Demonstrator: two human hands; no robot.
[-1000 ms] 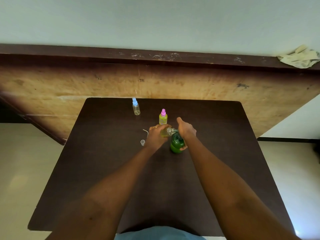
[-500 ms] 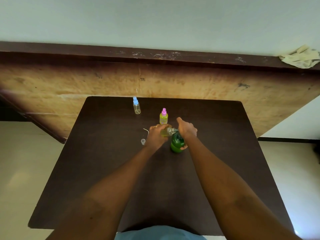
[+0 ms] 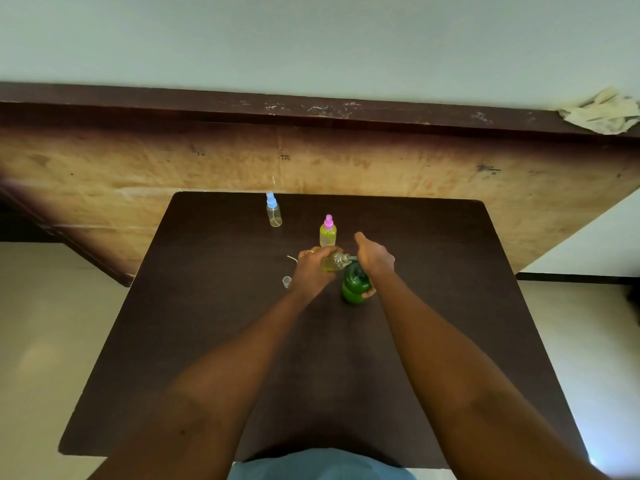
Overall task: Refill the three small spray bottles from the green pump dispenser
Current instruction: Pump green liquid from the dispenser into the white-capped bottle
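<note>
Glossy green plastic on the pump dispenser [image 3: 353,289] (catching light), clear smooth plastic blue-capped spray bottle [image 3: 274,216], matt dark table [image 3: 207,341], scuffed rough wooden panel [image 3: 104,174].

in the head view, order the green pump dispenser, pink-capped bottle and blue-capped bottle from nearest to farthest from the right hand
1. green pump dispenser, directly under the right hand, which grips it.
2. pink-capped bottle, just beyond and to the left.
3. blue-capped bottle, farthest back and left.
</note>
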